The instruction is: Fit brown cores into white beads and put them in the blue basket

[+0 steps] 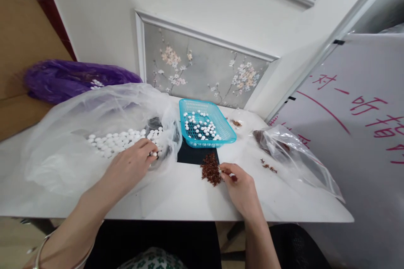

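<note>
My left hand reaches into the mouth of a clear plastic bag. Its fingers are pinched around a small white ball, beside many loose white balls in the bag. At the right edge of a heap of small reddish-brown pieces, my right hand has its thumb and fingers closed. A tiny pale spot shows at those fingertips, too small to name. Behind the heap stands a blue perforated basket with more white balls in it.
Under the basket's front lies a black sheet on the white table. A clear bag with brown contents and a few loose brown pieces are at right. A purple bag sits back left; a whiteboard stands right.
</note>
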